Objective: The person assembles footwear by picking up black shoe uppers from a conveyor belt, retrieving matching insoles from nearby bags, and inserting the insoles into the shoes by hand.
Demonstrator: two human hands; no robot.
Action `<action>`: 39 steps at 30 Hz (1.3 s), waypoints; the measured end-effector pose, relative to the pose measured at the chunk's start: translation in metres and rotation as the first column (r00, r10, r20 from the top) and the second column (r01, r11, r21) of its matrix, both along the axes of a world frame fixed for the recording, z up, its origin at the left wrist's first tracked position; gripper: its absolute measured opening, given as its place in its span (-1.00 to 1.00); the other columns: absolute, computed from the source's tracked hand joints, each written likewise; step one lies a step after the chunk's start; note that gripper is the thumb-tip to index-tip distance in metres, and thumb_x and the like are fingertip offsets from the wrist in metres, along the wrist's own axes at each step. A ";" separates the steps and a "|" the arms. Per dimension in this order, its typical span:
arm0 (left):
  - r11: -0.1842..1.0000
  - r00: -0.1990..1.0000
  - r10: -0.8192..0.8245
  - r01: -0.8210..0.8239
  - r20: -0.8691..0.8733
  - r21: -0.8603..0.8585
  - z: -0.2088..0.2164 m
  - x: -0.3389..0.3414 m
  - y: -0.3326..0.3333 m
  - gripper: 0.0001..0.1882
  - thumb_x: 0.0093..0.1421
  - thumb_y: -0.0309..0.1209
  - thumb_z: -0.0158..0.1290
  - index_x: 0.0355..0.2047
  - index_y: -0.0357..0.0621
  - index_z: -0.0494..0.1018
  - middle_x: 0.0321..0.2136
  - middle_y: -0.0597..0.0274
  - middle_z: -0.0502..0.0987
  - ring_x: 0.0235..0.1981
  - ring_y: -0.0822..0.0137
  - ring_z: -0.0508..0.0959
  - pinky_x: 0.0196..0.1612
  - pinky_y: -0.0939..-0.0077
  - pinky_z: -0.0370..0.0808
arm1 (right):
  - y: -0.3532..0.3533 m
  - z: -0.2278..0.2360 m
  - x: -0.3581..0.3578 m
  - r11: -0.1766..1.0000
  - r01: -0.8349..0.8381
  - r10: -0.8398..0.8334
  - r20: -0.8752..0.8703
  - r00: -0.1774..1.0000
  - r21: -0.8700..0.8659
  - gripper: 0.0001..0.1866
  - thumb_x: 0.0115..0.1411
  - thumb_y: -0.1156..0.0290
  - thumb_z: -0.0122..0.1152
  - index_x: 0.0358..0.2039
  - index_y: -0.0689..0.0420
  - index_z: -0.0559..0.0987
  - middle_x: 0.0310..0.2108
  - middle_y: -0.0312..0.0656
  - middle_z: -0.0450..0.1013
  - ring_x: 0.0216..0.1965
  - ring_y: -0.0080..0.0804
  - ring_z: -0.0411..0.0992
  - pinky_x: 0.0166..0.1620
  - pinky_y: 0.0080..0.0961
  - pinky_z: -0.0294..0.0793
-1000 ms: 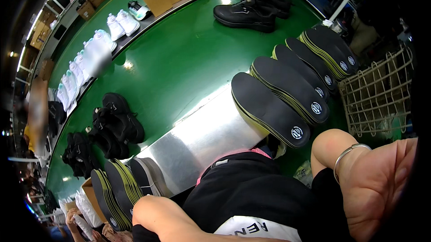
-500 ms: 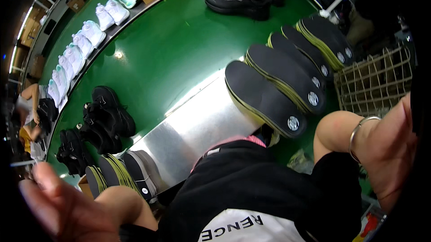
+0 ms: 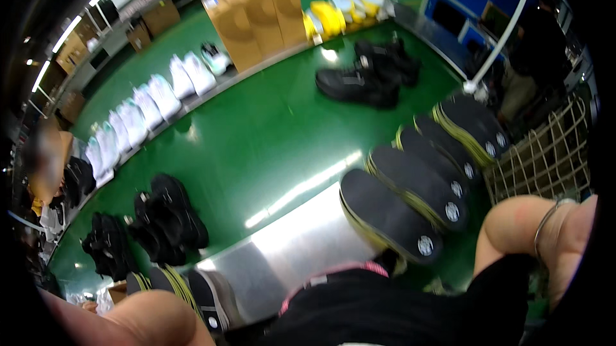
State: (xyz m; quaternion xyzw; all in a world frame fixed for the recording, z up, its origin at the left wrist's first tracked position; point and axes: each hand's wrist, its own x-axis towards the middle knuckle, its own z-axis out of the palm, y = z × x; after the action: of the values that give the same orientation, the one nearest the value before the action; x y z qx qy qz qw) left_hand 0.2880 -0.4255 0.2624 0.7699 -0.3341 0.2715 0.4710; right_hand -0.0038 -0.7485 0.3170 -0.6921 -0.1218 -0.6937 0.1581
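My left hand (image 3: 74,320) is cut off at the lower left rim, its fingers out of sight. Closest to that arm are the stacked insoles (image 3: 170,288), dark with yellow-green edges, and a grey-edged stack (image 3: 215,298). At the right rim, my right hand (image 3: 574,243) shows only in part beyond a metal bangle (image 3: 545,227). Its fingers are hidden, and nothing held can be made out. Several piles of large black insoles (image 3: 391,214) with round white marks lie along the right side, the nearest overlapping a bare metal plate (image 3: 301,237).
Black shoes stand on the green table (image 3: 256,147): one pair (image 3: 170,218) at left, another (image 3: 366,76) at the back. White shoes (image 3: 151,105), cardboard boxes (image 3: 260,22) and yellow shoes (image 3: 327,19) line the far ledge. A wire basket (image 3: 542,153) stands at right. Someone works at far left.
The view has tilted up, so the table and insoles sit lower and the boxes and yellow shoes now show. Both hands have slipped farther out past the rim.
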 end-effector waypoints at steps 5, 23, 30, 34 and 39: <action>0.979 0.978 0.102 -0.067 -0.180 0.191 -0.057 -0.016 -0.017 -0.68 0.07 -0.30 -0.10 -0.22 -0.25 0.35 -0.42 0.17 0.35 -0.38 0.35 0.29 -0.28 0.47 0.19 | -0.020 -0.014 0.030 0.999 -0.034 0.036 -0.035 0.999 0.042 -0.83 0.02 0.27 -0.06 -0.44 0.06 0.42 -0.51 -0.30 0.34 -0.51 -0.57 0.30 -0.39 -0.65 0.23; 0.996 0.996 0.035 -0.028 -0.085 0.086 -0.052 -0.018 -0.037 -0.66 0.11 -0.30 -0.18 -0.22 -0.33 0.30 -0.39 0.08 0.36 -0.40 0.30 0.35 -0.32 0.50 0.27 | -0.033 -0.022 0.041 0.997 -0.023 0.029 -0.071 0.997 0.075 -0.83 0.07 0.45 -0.05 -0.31 0.19 0.42 -0.41 -0.18 0.36 -0.43 -0.49 0.37 -0.33 -0.63 0.33; 0.983 0.969 -0.177 0.184 0.171 -0.024 -0.015 -0.026 -0.072 -0.65 0.13 -0.30 -0.21 -0.21 -0.36 0.28 -0.38 0.05 0.36 -0.40 0.27 0.37 -0.33 0.52 0.30 | -0.084 -0.082 0.041 0.906 0.203 0.019 -0.514 0.858 0.371 -0.81 0.02 0.57 0.02 -0.29 0.25 0.43 -0.34 -0.17 0.36 -0.37 -0.51 0.38 -0.27 -0.62 0.37; 0.907 0.868 -0.393 0.421 0.303 -0.029 0.002 -0.033 -0.126 -0.65 0.13 -0.30 -0.23 -0.21 -0.37 0.27 -0.37 0.03 0.37 -0.41 0.26 0.38 -0.34 0.52 0.31 | -0.179 -0.189 0.036 0.779 0.514 0.076 -0.869 0.489 0.358 -0.72 -0.02 0.46 0.09 -0.25 0.21 0.42 -0.30 -0.12 0.34 -0.29 -0.37 0.35 -0.25 -0.54 0.36; 0.885 0.824 -0.454 0.461 -0.338 -0.064 -0.076 -0.054 -0.187 -0.73 0.07 -0.52 -0.09 -0.18 -0.30 0.29 -0.24 0.12 0.36 -0.30 0.39 0.38 -0.17 0.51 0.32 | -0.256 -0.277 0.016 0.592 0.806 -0.164 -0.979 0.119 -0.001 -0.54 -0.10 0.37 0.16 -0.12 0.08 0.35 -0.06 -0.06 0.19 -0.03 -0.13 0.17 -0.05 -0.33 0.26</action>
State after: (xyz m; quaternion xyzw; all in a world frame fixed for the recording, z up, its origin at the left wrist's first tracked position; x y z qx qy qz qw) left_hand 0.2337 -0.6127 0.1865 0.7075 -0.4240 0.0087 0.5654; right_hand 0.0120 -1.0041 0.0397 -0.8672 0.4452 -0.1799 0.1318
